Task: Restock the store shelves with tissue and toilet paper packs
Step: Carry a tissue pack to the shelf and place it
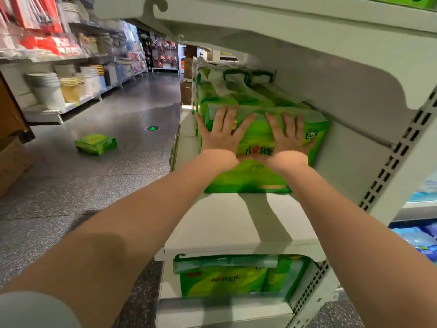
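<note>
Both hands lay flat with fingers spread, gripping nothing: the left hand [218,133] and the right hand [289,136] pressed side by side against the near face of a green tissue pack [257,171] sitting on the white shelf [212,230]. More green packs [231,95] stood behind it. Another green pack [95,144] lay on the speckled floor [71,185] in the aisle.

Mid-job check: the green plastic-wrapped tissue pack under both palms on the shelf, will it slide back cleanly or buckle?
The green plastic-wrapped tissue pack probably slides easily: glossy film on a smooth white metal shelf. It looks soft, so the flat left hand and right hand may dent it slightly. Its broad, low shape makes tipping unlikely.
</note>
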